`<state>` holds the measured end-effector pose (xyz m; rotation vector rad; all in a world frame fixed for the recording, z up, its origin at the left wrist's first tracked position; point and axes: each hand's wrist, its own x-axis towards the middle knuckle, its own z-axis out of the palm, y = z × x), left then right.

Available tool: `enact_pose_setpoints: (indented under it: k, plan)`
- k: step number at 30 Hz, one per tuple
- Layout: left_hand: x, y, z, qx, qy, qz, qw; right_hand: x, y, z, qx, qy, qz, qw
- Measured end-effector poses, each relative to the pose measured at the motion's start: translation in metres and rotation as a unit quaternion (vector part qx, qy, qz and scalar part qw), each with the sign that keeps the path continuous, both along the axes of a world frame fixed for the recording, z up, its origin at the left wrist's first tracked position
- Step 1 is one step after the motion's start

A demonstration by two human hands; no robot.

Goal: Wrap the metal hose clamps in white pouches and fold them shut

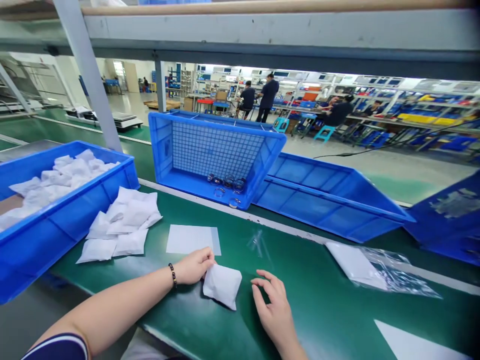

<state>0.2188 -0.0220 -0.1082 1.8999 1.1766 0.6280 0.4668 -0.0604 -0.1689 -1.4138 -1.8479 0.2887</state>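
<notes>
My left hand (194,266) pinches the upper left corner of a small filled white pouch (222,286), which is tilted above the green worktop (315,305). To the right of the pouch, my right hand (273,305) is open with its fingers curved and apart, touching nothing. A flat white sheet (192,239) with a greyish strip along its right end lies just beyond my left hand. Further left, several similar white pouches (135,215) are heaped on the worktop. What is inside the pouch is hidden.
A blue crate (67,210) of white pouches stands at left. A tipped blue crate (210,140) holds several metal rings (227,183). Another blue crate (337,210) sits beyond. Clear plastic bits (258,242) and a plastic bag (401,277) lie right. A shelf beam (262,35) crosses overhead.
</notes>
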Motion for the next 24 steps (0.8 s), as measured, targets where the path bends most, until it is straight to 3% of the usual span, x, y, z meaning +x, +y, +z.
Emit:
enact_pose_setpoints:
  k: [3,6,9,10,12,14,15,18,20,22,24]
  plan:
    - [-0.031,0.002,0.015,0.008,-0.003,0.041,0.999,0.001,-0.002,0.001,0.007,-0.002,0.002,1.000]
    - [-0.085,0.007,0.042,0.029,-0.003,0.090,0.996,0.000,-0.003,0.003,0.010,-0.003,0.002,1.000]
    - [-0.144,0.010,0.071,0.069,0.024,0.212,0.975,-0.002,-0.003,0.005,0.009,-0.005,0.010,1.000]
    - [-0.160,0.011,0.080,0.108,0.046,0.278,0.953,-0.003,-0.003,0.005,0.009,-0.005,0.014,1.000]
    - [-0.181,0.012,0.094,0.235,0.063,0.414,0.877,-0.004,-0.003,0.005,0.007,-0.006,0.019,1.000]
    - [-0.182,0.014,0.104,0.315,0.036,0.460,0.829,-0.005,-0.003,0.005,0.006,-0.004,0.022,1.000]
    - [-0.176,0.015,0.107,0.342,0.013,0.456,0.821,-0.005,-0.003,0.005,0.006,-0.003,0.022,1.000]
    - [-0.130,0.017,0.108,0.381,-0.051,0.381,0.841,-0.005,-0.001,0.004,0.005,0.002,0.019,1.000]
    - [-0.085,0.013,0.102,0.348,-0.069,0.273,0.894,-0.005,0.001,0.005,0.004,0.006,0.014,1.000]
    - [-0.036,0.001,0.089,0.268,-0.052,0.121,0.954,-0.005,0.003,0.005,0.003,0.011,0.009,1.000]
    - [0.010,-0.016,0.068,0.183,-0.004,-0.082,0.980,-0.005,0.005,0.006,0.005,0.017,0.005,1.000]
